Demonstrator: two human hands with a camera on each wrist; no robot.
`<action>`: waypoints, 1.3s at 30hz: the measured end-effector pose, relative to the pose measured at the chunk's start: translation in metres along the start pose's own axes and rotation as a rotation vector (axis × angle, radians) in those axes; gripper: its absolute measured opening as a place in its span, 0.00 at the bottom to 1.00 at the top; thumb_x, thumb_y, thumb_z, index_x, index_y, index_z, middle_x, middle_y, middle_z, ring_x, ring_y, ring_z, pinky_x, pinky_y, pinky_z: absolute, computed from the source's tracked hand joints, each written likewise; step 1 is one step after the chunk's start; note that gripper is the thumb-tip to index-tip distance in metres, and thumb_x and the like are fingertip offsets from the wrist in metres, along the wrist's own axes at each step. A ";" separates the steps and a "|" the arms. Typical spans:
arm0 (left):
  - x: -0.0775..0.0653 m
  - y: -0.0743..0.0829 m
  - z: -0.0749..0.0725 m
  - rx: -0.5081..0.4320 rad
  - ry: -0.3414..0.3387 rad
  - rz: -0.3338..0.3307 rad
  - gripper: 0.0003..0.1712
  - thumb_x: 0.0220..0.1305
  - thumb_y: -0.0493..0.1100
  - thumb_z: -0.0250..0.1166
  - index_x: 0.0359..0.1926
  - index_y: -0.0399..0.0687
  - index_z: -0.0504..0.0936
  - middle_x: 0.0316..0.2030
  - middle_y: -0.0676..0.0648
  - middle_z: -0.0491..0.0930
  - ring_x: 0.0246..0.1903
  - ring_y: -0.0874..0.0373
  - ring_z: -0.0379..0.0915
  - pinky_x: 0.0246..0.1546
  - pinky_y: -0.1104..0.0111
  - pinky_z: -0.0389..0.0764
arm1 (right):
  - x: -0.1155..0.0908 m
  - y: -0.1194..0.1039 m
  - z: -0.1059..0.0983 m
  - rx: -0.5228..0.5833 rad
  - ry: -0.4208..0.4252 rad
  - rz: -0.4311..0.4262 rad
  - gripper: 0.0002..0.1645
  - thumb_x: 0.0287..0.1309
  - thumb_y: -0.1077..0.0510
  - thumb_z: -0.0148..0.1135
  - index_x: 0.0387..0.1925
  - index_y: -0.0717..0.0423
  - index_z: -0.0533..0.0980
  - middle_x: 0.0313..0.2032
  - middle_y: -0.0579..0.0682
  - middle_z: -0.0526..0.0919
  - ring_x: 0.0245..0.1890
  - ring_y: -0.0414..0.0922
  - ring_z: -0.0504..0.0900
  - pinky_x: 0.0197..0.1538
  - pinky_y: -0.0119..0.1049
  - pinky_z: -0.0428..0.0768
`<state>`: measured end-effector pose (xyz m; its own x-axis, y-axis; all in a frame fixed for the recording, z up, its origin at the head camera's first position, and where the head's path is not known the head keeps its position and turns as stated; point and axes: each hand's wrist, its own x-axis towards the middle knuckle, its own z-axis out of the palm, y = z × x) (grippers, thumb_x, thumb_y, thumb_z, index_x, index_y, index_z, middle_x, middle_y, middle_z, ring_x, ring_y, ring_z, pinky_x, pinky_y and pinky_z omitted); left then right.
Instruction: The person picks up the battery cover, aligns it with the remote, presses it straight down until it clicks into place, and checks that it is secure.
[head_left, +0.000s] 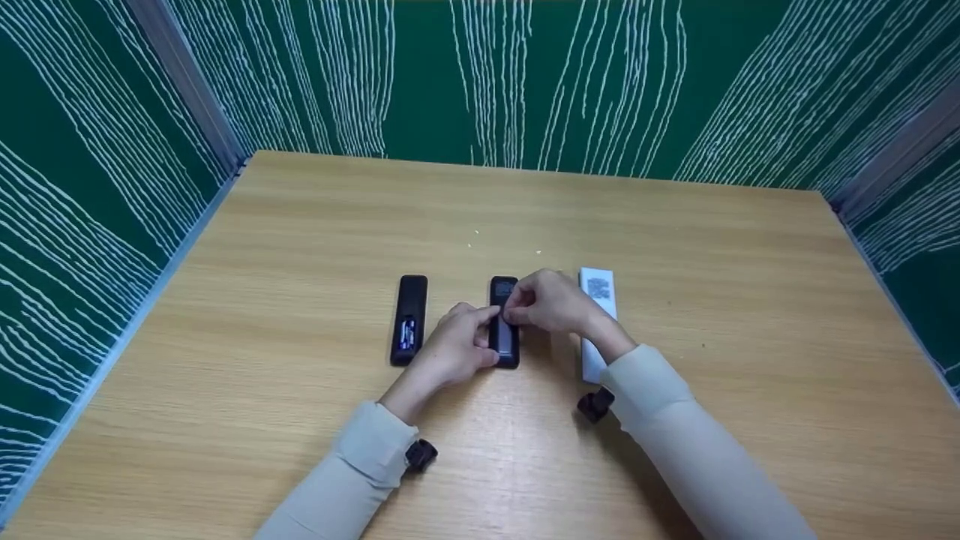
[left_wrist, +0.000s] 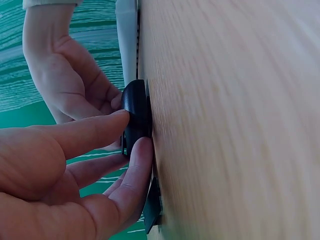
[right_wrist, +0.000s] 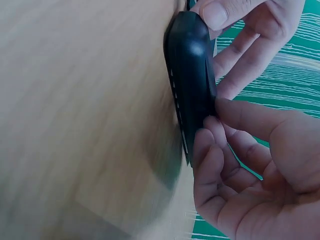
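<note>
A black remote control [head_left: 505,341] lies back side up on the table, a label near its far end. My left hand [head_left: 454,345] grips its left side and near end between thumb and fingers; the left wrist view shows these on its black casing [left_wrist: 136,107]. At its right edge my right hand [head_left: 551,304] has thumb and fingers pinched on what looks like the thin battery cover [right_wrist: 212,82], slightly raised; the fingers partly hide it. Left of them lies a second black remote control [head_left: 410,296], its battery compartment uncovered and batteries [head_left: 406,334] inside.
A long white box [head_left: 598,289] with a printed code lies to the right, partly behind my right forearm. Small light specks [head_left: 477,232] are scattered beyond the remotes on the wooden table [head_left: 337,217]. Green walls with white streaks [head_left: 420,75] bound the table's far and side edges.
</note>
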<state>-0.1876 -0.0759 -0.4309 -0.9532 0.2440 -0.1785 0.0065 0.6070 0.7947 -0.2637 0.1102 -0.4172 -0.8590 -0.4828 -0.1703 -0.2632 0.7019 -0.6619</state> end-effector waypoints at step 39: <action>0.001 0.000 0.001 0.001 0.001 -0.018 0.45 0.62 0.29 0.73 0.79 0.44 0.68 0.58 0.41 0.73 0.42 0.56 0.74 0.45 0.68 0.79 | 0.033 -0.004 -0.031 -0.104 -0.423 0.288 0.21 0.66 0.42 0.72 0.39 0.56 0.84 0.35 0.49 0.88 0.35 0.42 0.86 0.47 0.36 0.86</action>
<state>-0.1881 -0.0748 -0.4314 -0.9534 0.2322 -0.1924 -0.0106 0.6120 0.7908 -0.3051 0.1077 -0.3976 -0.6565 -0.4165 -0.6290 -0.1028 0.8754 -0.4723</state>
